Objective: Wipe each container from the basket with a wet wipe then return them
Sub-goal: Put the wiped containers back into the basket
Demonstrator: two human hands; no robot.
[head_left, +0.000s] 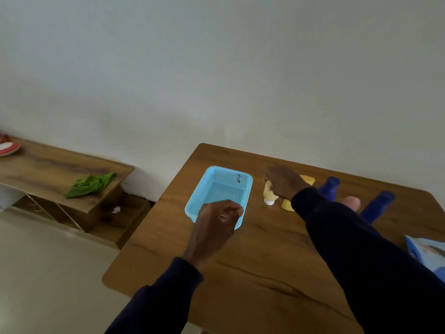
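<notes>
A light blue perforated basket [212,179] stands on the wooden table [252,261] with nothing inside it. My left hand [218,218] grips the basket's near rim. To the right of the basket, my right hand [283,180] holds a small yellow tube with a white cap [269,196]. A larger yellow container [307,180] lies behind my right wrist. Two dark blue bottles [330,188] [378,206] and a pink container [351,203] stand or lie further right, partly hidden by my right sleeve.
A blue and white wipe pack [427,253] lies at the table's right edge. Left of the table stands a low wooden bench [48,165] with a green cloth [90,184] and a red and white object [8,148]. A wall runs behind the table.
</notes>
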